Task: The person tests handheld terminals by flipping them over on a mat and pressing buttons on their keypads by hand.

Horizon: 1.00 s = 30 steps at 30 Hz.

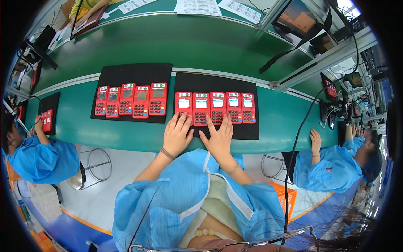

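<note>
Several red card payment terminals stand in a row on a black mat (237, 133) in front of me, their screens lit. My left hand (177, 133) lies with fingers stretched over the keypad of the leftmost terminal (184, 101). Over the lower keypad of the middle terminal (217, 102) reach the spread fingers of my right hand (219, 137). Both hands hold nothing, and their fingertips hide some keys. Between them sits another lit terminal (201, 105). To the right are two more, including the end terminal (248, 109).
A second black mat (134, 72) on the left carries more red terminals with dark screens. Co-workers in blue sit on both sides at the green table (79, 113). A black cable (303, 126) hangs at the right. Printed sheets (197, 7) lie beyond the green panel.
</note>
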Motion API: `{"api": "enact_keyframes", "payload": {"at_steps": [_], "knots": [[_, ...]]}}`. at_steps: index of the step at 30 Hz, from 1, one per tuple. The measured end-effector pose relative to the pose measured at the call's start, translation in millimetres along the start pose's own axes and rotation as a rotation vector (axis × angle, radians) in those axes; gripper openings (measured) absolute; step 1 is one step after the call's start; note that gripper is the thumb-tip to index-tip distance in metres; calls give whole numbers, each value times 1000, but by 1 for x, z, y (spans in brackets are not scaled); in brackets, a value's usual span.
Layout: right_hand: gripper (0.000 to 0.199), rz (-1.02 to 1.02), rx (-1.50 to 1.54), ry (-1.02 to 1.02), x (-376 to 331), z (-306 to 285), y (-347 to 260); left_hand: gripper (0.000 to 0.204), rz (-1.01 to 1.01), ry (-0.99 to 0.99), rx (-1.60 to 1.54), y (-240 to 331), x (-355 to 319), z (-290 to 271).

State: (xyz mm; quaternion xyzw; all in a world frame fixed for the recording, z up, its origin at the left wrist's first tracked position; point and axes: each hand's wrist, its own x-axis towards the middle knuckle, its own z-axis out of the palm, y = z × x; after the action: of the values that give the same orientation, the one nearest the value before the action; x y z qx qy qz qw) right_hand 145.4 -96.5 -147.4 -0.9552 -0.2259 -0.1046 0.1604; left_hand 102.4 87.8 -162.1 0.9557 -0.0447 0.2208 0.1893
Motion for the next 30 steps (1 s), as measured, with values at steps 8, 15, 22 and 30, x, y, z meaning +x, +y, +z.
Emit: {"api": "enact_keyframes", "payload": {"at_steps": [8,15,22,30], "knots": [[71,-4,50,18,2,9,7,55,9,23,16,0,4,5],[73,-10,42,13,1,6,3,55,-25,22,-24,4,2,-3],[61,-255,191,-38,37,4,-42,62,-80,-3,85,-66,-10,-55],[66,-433,146,-48,68,61,-137,70,-312,-73,306,-160,-38,-103]]}}
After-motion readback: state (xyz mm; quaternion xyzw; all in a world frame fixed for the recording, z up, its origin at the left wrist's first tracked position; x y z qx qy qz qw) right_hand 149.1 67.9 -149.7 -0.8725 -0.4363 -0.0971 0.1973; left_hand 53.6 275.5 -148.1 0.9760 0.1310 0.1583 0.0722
